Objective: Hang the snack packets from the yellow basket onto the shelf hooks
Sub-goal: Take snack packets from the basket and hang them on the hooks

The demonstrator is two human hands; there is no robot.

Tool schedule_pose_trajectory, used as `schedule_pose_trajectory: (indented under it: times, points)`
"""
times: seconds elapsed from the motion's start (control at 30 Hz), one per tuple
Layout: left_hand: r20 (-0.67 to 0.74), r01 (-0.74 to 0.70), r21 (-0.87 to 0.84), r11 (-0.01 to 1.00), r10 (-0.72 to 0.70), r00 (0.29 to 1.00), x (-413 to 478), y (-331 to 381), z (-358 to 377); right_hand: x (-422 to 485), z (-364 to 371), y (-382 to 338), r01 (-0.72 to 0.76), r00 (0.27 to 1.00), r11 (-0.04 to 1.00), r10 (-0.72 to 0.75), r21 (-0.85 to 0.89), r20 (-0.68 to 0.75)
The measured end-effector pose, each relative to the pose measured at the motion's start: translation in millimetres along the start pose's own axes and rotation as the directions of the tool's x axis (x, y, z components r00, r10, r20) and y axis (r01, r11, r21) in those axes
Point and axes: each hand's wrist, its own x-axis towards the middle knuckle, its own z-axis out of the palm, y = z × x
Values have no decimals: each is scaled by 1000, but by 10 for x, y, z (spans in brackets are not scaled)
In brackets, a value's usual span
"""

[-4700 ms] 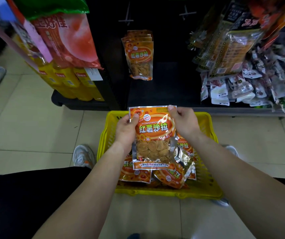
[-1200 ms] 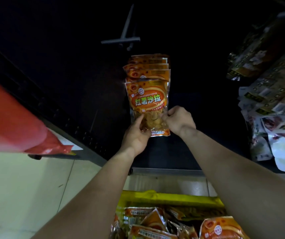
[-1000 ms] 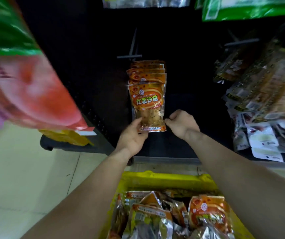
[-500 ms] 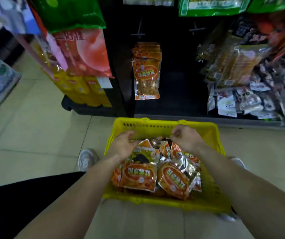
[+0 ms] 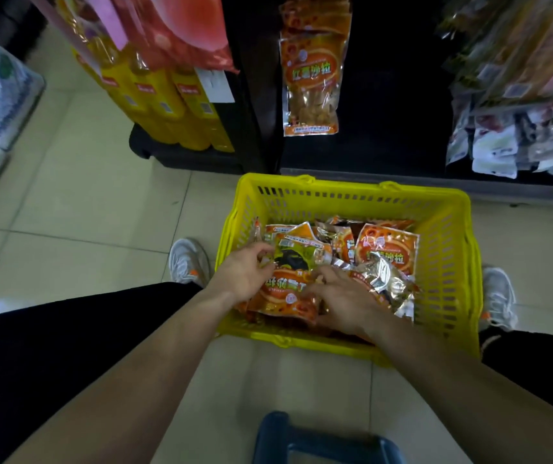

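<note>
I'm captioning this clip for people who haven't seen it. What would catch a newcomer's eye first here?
First, the yellow basket on the tiled floor at centre, heaped with orange snack packets. Both hands are in it: the left hand and right hand are on a packet near the front. Above, a bunch of matching hanging packets stands out against the dark shelf.

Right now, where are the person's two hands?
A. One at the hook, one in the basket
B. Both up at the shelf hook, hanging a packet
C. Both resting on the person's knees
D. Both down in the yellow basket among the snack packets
D: the left hand and right hand both lie on the snack packets inside the yellow basket, well below the hung packets.
</note>
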Motion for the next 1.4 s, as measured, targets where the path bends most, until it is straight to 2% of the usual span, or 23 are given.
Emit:
schedule_pose_trajectory:
  times: [0.1, 0.17, 0.23, 0.3, 0.37, 0.53, 0.63, 0.7, 0.73, 0.8, 0.87, 0.97, 1.03, 1.1, 1.17, 1.3, 1.4]
  points:
    - [-41, -12, -46, 999, 10, 999, -26, 17, -91, 74, -139, -63, 70, 990, 993, -57, 94, -133]
    - [-94, -19, -103, 995, 10, 996, -49, 65, -195, 94, -345, -83, 17, 977, 970, 36, 243, -210]
    - [-120, -20, -184, 983, -2, 993, -89, 141, -319, 86, -608, -54, -31, 950, 893, 166, 449, -264]
    - [-95, -33, -316, 948, 3, 995, -153, 244, -413, 54, -884, -12, -9, 914, 796, 252, 605, -317]
    - [-71, -52, -448, 892, 23, 997, -201, 348, -435, 4, -1108, 30, 39, 890, 732, 283, 680, -357]
    - [-130, -108, -528, 842, 46, 991, -124, 498, -231, -149, -1180, 149, 46, 893, 636, 320, 771, -317]
    - [-99, -76, -582, 809, 22, 995, -25, 520, -71, -220, -1034, 251, -19, 868, 572, 416, 820, -270]
    - [-86, -48, -568, 822, -1, 996, 67, 505, 42, -253, -897, 397, -97, 835, 525, 506, 846, -218]
    - [-93, -41, -550, 834, -13, 996, 107, 493, 83, -281, -821, 499, -167, 812, 539, 550, 826, -195]
    - [-125, -29, -544, 838, -46, 991, 184, 463, 142, -346, -670, 751, -343, 759, 636, 621, 692, -195]
    - [-142, -21, -547, 837, -68, 988, 247, 418, 186, -398, -528, 959, -473, 734, 671, 659, 572, -167]
    - [-160, -8, -529, 849, -91, 983, 334, 377, 242, -387, -369, 1109, -521, 766, 669, 640, 529, -55]
    - [-176, -10, -522, 853, -96, 980, 380, 371, 249, -345, -303, 1118, -549, 788, 742, 612, 385, -57]
    - [-200, -27, -529, 848, -94, 975, 427, 371, 214, -300, -271, 1062, -528, 823, 834, 549, 159, -145]
    - [-240, -54, -549, 834, -95, 966, 473, 368, 129, -231, -269, 942, -426, 884, 904, 426, 44, -191]
    - [-298, -63, -565, 822, -132, 945, 518, 363, -91, -138, -194, 627, -294, 950, 948, 303, 121, -68]
    - [-320, -61, -587, 808, -162, 933, 492, 339, -168, -151, -29, 414, -330, 944, 939, 329, 101, 24]
